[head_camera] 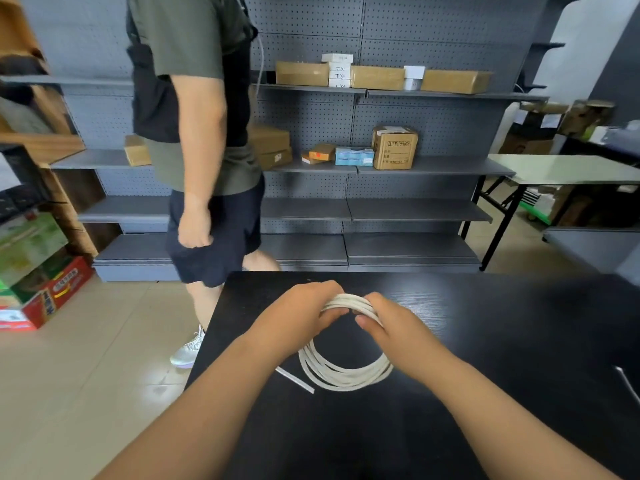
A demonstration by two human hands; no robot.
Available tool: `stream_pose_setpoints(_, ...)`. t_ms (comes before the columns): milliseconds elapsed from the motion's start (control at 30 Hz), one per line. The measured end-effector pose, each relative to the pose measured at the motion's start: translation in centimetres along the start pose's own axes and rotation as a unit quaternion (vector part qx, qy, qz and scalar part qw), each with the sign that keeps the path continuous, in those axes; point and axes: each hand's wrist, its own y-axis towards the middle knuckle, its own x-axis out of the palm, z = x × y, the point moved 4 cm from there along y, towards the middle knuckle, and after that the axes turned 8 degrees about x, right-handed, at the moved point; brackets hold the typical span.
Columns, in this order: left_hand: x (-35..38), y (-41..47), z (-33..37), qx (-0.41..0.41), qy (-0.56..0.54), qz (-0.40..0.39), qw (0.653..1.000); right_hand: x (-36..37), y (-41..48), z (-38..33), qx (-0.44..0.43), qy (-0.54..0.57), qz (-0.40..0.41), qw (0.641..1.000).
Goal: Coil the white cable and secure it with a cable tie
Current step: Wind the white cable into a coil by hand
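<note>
The white cable [341, 377] is wound into a round coil of several loops on the black table [485, 341], nearer its far left corner. The left hand [304, 310] and right hand [388, 323] grip its far side. A thin, straight white strip [294, 379] lies just beside its left.

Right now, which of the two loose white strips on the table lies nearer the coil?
The left strip, lying just beside the coiled white cable at its lower left; the right strip lies far off at the edge of the black table.
</note>
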Motion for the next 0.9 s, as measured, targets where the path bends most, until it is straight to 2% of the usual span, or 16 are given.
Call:
stream_pose_setpoints(200,0.5,-0.8,-0.8,-0.093,-0.192,0.061,0.975,-0.5,0.3,0.5,0.030,0.124,0.041,0.991)
stream_pose_setpoints(333,0.6,-1.3,-1.0,-0.148,-0.296,0.102,0.938,-0.8,0.2,0.7,0.078,0.270,0.086,0.956)
stream_pose_setpoints(433,1.1,-1.4,-0.7,-0.177,-0.391,0.126,0.894,-0.7,0.1,0.9,0.116,0.378,0.123,0.910)
stream_pose_setpoints(500,1.5,-1.3,-0.4,-0.190,-0.439,0.149,0.865,-0.5,0.1,1.0,0.139,0.421,0.130,0.887)
stream_pose_setpoints(600,1.7,-1.0,-0.4,-0.196,-0.444,0.183,0.855,-0.2,0.2,0.9,0.154,0.445,0.111,0.875)
stream_pose_setpoints(700,1.3,-0.9,-0.5,-0.192,-0.410,0.184,0.872,-0.4,0.4,1.1,0.161,0.412,0.075,0.894)
stream_pose_setpoints(833,0.1,-0.6,-0.4,-0.157,-0.274,0.127,0.940,-1.4,0.4,0.8,0.120,0.404,0.051,0.905)
stream_pose_setpoints(900,-0.4,-0.3,0.0,-0.127,-0.197,0.075,0.969,-2.0,0.3,0.3,0.083,0.358,0.045,0.929)
